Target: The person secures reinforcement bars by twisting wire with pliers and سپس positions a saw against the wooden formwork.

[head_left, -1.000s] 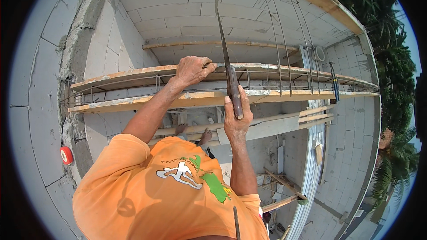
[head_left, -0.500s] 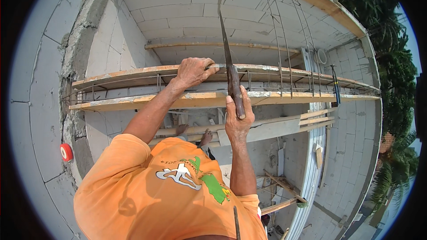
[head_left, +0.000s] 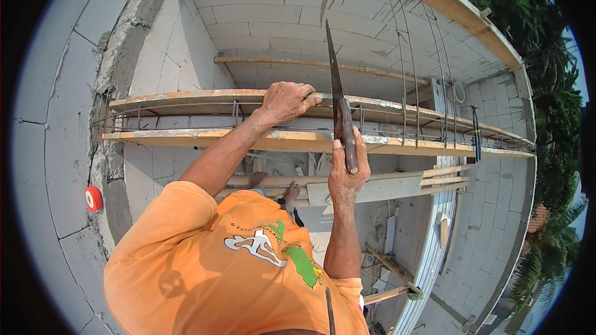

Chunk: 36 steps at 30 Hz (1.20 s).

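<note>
My right hand [head_left: 349, 177] is closed round the dark wooden handle of a handsaw [head_left: 336, 80]. Its long tapering blade points away from me and crosses over the far edge board [head_left: 205, 97]. Curled over the top of that same board, just left of the blade, is my left hand [head_left: 287, 100]; its fingertips are partly hidden. A near edge board [head_left: 261, 139] runs parallel, below my wrists. Between the two boards lie thin steel reinforcing bars [head_left: 234, 115]. Whether the saw teeth touch the board cannot be made out.
Upright steel rods [head_left: 403, 87] rise right of the saw. A hammer [head_left: 476, 130] hangs on the boards at the right. Below, my feet stand by wooden poles and a plank [head_left: 391, 191]. A red round reel [head_left: 93, 198] sits on the left block wall [head_left: 68, 167].
The whole view has shifted, so boards, hands and saw appear farther right. Both hands keep nearly the same grip and place against the boards.
</note>
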Tool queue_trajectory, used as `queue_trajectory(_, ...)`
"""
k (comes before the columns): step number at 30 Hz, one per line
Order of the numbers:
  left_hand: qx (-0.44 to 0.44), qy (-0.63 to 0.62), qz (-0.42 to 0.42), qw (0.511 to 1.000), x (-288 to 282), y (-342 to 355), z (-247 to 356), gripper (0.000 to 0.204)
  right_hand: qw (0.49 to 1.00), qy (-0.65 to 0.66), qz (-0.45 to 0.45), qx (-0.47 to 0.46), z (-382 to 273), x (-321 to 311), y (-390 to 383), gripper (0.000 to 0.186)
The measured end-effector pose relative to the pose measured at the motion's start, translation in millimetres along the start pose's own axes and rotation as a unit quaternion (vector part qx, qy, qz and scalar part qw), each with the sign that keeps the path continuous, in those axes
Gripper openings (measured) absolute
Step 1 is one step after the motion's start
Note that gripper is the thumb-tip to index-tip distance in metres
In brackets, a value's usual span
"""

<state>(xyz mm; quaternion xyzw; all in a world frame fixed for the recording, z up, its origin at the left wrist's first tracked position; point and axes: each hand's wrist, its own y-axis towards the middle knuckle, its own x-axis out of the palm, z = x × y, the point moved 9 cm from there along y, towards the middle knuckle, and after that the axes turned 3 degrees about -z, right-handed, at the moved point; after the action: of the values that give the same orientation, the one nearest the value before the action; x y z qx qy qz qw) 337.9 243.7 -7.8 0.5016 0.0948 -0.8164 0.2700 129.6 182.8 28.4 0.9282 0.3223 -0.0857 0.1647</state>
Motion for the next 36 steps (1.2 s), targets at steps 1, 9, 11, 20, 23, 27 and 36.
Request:
queue_trajectory(1, 0.005, -0.011, 0.011, 1.000, 1.8, -1.7, -1.1, 0.047, 1.000, -0.012, -0.009, -0.001, 2.0, 1.9, -0.7, 0.042)
queue_trajectory(9, 0.011, 0.003, 0.010, 1.000, 8.3, -1.9, 2.4, 0.042, 0.998, 0.022, 0.021, 0.058, -7.8, -4.9, -7.9, 0.043)
queue_trajectory(11, 0.014, 0.007, 0.006, 1.000, 7.9, -2.2, 6.6, 0.043, 0.998, 0.020, 0.015, 0.054, -2.8, -2.1, -4.1, 0.043)
queue_trajectory(20, 0.039, -0.011, 0.032, 0.999, 2.3, -1.2, 4.2, 0.043, 0.995, 0.044, 0.010, 0.086, -11.5, 2.4, -2.1, 0.042)
queue_trajectory(23, 0.011, -0.016, -0.019, 1.000, 6.4, -1.7, 1.5, 0.043, 1.000, -0.017, 0.013, 0.020, -5.2, 1.4, 0.1, 0.041)
queue_trajectory(27, 0.024, 0.008, 0.008, 1.000, 2.4, -0.4, 8.0, 0.043, 1.000, 0.008, 0.016, 0.024, -8.6, -2.0, 1.6, 0.042)
queue_trajectory(36, 0.003, 0.008, 0.012, 1.000, 0.8, -1.2, 4.9, 0.045, 0.999, -0.011, -0.004, 0.048, -18.7, -2.4, 4.9, 0.045)
